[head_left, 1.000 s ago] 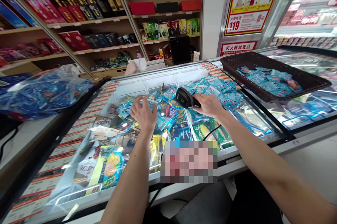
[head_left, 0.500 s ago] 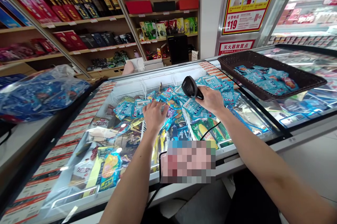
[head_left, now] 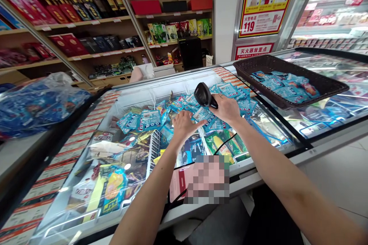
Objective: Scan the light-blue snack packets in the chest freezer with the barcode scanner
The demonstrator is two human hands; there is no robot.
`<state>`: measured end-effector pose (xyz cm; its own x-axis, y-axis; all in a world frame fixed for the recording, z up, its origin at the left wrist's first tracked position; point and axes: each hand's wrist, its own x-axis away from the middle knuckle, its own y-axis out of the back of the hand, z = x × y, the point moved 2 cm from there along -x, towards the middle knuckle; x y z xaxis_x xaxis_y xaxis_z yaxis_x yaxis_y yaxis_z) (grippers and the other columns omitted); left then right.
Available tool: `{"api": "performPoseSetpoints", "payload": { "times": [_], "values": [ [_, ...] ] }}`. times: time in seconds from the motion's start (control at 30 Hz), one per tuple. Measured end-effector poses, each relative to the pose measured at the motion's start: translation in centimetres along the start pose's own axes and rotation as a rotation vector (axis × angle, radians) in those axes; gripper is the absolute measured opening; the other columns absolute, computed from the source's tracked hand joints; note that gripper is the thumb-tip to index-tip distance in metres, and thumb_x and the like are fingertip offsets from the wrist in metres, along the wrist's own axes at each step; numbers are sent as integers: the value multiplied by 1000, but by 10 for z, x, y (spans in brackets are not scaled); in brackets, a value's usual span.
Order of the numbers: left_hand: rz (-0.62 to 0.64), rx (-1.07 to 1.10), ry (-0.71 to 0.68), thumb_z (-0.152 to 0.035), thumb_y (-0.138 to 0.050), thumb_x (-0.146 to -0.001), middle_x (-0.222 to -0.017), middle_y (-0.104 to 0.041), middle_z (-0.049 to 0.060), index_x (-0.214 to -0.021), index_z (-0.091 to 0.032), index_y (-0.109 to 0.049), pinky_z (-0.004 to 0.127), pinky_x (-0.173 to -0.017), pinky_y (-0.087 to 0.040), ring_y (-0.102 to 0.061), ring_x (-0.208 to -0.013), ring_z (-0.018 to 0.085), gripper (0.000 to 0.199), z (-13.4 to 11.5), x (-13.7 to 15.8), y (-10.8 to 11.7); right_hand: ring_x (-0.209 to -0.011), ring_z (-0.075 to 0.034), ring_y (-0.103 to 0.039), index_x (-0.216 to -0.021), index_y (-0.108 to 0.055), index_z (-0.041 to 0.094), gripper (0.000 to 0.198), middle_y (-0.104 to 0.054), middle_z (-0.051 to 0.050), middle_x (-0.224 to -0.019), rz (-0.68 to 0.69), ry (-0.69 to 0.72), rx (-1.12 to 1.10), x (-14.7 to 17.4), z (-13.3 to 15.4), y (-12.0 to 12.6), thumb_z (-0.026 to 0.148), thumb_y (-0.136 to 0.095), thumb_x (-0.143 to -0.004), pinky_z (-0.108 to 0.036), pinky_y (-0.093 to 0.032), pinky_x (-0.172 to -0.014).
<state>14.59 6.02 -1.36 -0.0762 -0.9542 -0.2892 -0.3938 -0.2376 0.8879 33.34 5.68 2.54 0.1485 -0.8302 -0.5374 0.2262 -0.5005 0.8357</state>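
Note:
My right hand (head_left: pixel 227 107) is wrapped round the handle of a black barcode scanner (head_left: pixel 202 94), its head tilted up and to the left. A black cable (head_left: pixel 225 143) runs down from under my right wrist. To the left, my left hand (head_left: pixel 185 125) hovers over the freezer's contents with fingers apart and the thumb stretched out, holding nothing I can see. Beneath both hands lie several light-blue ice-cream packets (head_left: pixel 151 119). A device with a pink screen (head_left: pixel 178 184), partly blurred out, rests at the freezer's near edge.
A brown woven basket (head_left: pixel 287 104) with blue packets stands on the freezer's right side. At left lies a clear plastic bag (head_left: pixel 43 103) of blue packets. Green corn-pictured packs (head_left: pixel 220 141) and a white wire divider (head_left: pixel 154 149) sit inside the freezer. Shelves (head_left: pixel 172 14) stand behind.
My left hand has moved right, closer to the scanner, and its thumb has spread out. The scanner stays in my right hand, and the whole view has shifted slightly.

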Motion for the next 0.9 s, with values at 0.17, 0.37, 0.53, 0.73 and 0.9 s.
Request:
{"api": "performPoseSetpoints", "payload": {
  "times": [0.17, 0.37, 0.53, 0.73, 0.9],
  "values": [
    [29, 463, 117, -54, -66, -62, -85, -58, 5, -112, -17, -42, 33, -67, -46, -58, -76, 19, 66, 32, -10, 2, -83, -23, -59, -113, -51, 23, 37, -63, -6, -102, -13, 13, -7, 1, 0, 0, 45, -44, -85, -30, -37, -64],
    [-195, 775, 55, -38, -57, -76, -75, -57, 0, -120, -20, -41, 26, -61, -46, -56, -66, 12, 50, 63, -13, 9, -86, -22, -59, -112, -53, 22, 36, -63, -7, -102, -9, 35, -12, 2, 3, -1, 43, -47, -84, -30, -38, -64],
    [-402, 588, -37, -39, -44, -85, -113, -58, 8, -124, -23, -49, 30, -82, -46, -56, -98, 17, 42, 77, -12, 19, -87, -21, -59, -111, -53, 22, 35, -64, -6, -101, -15, 93, -36, 3, 5, -3, 42, -47, -84, -29, -37, -64],
    [-427, 529, 15, -40, -49, -82, -109, -61, 6, -117, -23, -54, 30, -82, -45, -56, -97, 18, 39, 81, -12, 20, -82, -20, -60, -115, -52, 22, 38, -64, -4, -101, 19, 203, -48, 6, 9, -3, 41, -49, -83, -28, -34, -59],
    [-418, 487, -50, -35, -46, -84, -111, -62, 4, -111, -23, -58, 32, -87, -42, -56, -101, 18, 31, 73, -9, 23, -84, -19, -59, -119, -51, 22, 41, -64, -5, -104, 99, 325, -59, 8, 17, -2, 43, -48, -84, -27, -34, -61]
  ]
}}
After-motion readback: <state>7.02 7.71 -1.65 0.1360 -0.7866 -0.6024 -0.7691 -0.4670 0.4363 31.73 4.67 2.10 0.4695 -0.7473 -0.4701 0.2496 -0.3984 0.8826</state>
